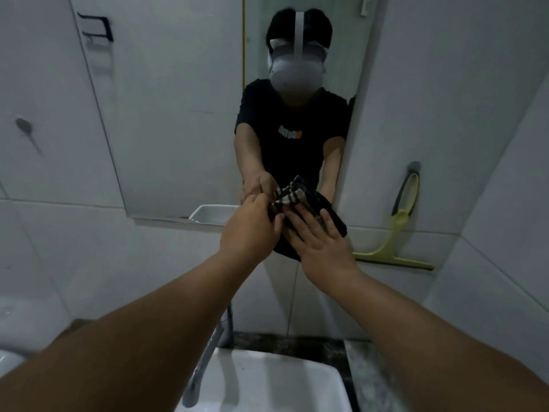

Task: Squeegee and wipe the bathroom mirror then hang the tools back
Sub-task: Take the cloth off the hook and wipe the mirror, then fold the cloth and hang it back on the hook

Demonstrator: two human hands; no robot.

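The mirror [166,114] hangs on the white tiled wall ahead and reflects a person in a black shirt. A dark cloth [334,217] with grey stripes is pressed against the mirror's lower right corner and the wall below it. My left hand [252,230] pinches the cloth's left edge. My right hand [320,242] lies flat on the cloth with fingers spread. A yellow-green squeegee [396,233] with a dark grip hangs from a grey hook [413,166] on the wall to the right of the mirror, blade down.
Below my arms are a white sink [267,382] and a chrome faucet [208,352]. A dark stone counter edge [368,382] runs to the right of the sink. A second grey hook [23,124] sits on the left wall. A tiled side wall closes in at right.
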